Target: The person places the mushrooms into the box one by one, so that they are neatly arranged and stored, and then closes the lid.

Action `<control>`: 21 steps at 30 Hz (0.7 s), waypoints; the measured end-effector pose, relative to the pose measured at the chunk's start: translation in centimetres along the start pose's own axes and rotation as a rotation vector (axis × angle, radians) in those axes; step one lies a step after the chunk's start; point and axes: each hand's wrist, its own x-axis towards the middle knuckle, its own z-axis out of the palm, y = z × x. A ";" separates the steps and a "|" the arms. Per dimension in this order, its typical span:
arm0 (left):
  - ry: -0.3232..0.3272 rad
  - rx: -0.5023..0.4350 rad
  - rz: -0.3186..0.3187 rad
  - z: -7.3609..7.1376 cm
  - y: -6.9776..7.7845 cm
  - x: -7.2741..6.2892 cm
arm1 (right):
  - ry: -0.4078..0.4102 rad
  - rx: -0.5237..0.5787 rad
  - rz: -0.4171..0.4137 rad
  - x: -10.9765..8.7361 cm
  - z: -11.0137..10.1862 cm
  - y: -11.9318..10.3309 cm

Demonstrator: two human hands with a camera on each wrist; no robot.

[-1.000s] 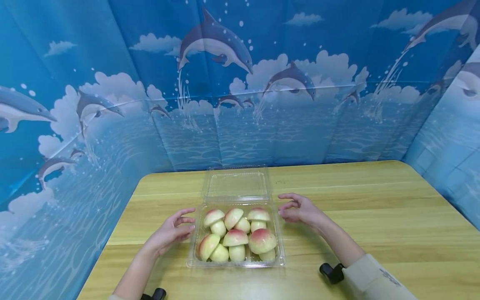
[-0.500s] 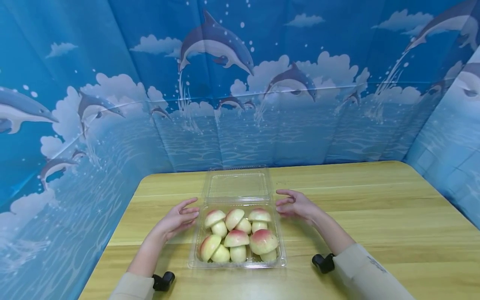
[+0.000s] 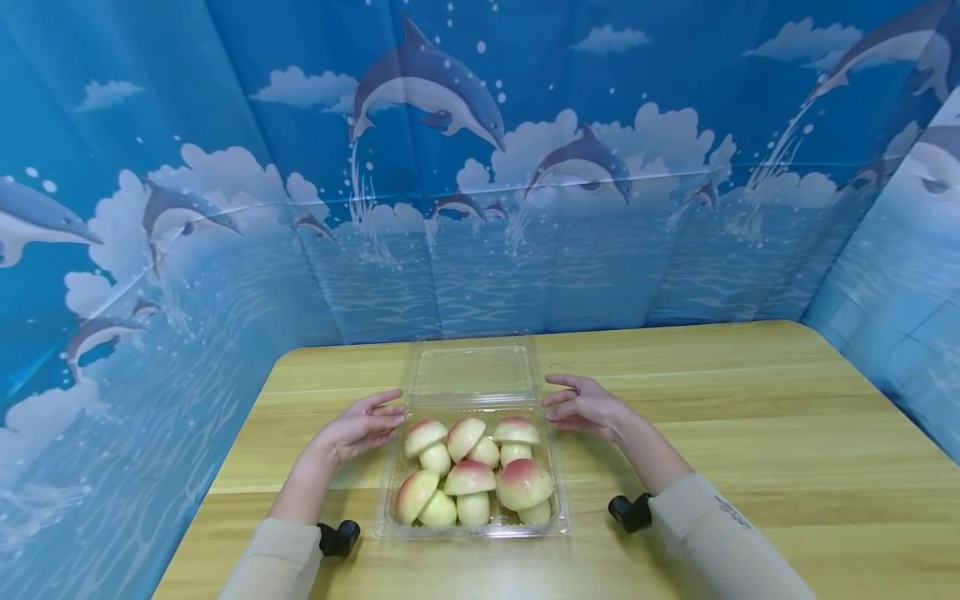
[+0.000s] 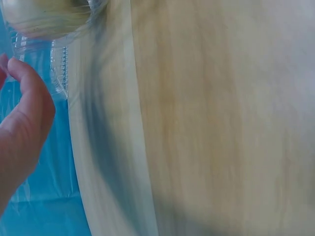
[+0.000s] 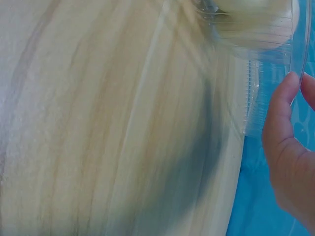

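A clear plastic clamshell box [image 3: 470, 532] lies on the table with its lid [image 3: 474, 371] folded back away from me. Inside sit several mushroom-shaped pieces [image 3: 472, 477] in two rows, pale yellow with pink-tinged caps. My left hand [image 3: 360, 429] is at the box's upper left edge near the hinge, pinching the thin rim between thumb and fingers. On the opposite side my right hand [image 3: 592, 408] does likewise, its thumb [image 5: 283, 108] and a finger on either side of the clear rim [image 5: 299, 54]. In the left wrist view, the thumb [image 4: 37, 93] shows beside the clear plastic.
The wooden table [image 3: 750, 433] spreads wide to the right of the box. Behind it hangs a blue dolphin-print curtain [image 3: 600, 267], which also covers the left and right sides. Black wrist cameras [image 3: 340, 538] sit at both sleeve cuffs.
Both hands have moved inward and slightly away from me, from beside the box to its edges near the hinge. The box and the pieces in it stay in place.
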 end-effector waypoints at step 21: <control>0.113 0.091 0.062 0.4 0.0 0.1 | -0.013 -0.004 -0.054 0.0 -0.3 0.2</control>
